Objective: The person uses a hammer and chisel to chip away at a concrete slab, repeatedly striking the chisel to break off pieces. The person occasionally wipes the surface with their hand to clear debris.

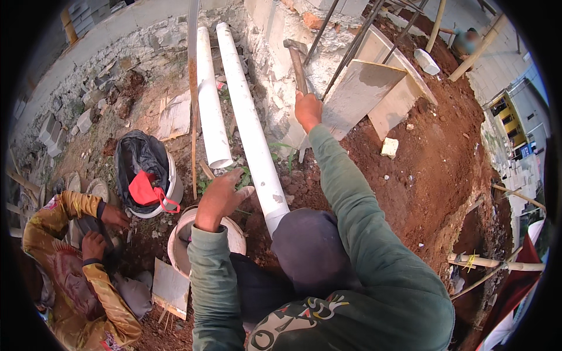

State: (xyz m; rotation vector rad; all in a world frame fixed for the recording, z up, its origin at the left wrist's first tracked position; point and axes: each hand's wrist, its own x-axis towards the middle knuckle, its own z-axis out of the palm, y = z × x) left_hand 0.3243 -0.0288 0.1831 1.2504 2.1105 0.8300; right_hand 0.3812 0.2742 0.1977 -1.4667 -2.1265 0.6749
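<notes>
My right hand [308,111] is closed round the wooden handle of a hammer [297,65], its metal head up against the rough, pale wall [272,64]. Just to the right of that hand leans a grey-smeared board [366,88]. Below and to the left, my left hand [222,198] is empty, fingers apart. It hovers between the lower end of a short white pipe [212,108] and a longer white pipe [249,111]. Under my left forearm stands a pale bucket [175,243], partly hidden. My dark-clad knee [313,248] covers the long pipe's near end.
At left, a person in a patterned orange-brown shirt [67,257] crouches beside a white bucket [175,190] lined with black plastic and holding a red bag [146,188]. Thin dark rods [351,50] slant by the wall. Red soil [421,175] slopes off right; another person [466,42] is beyond.
</notes>
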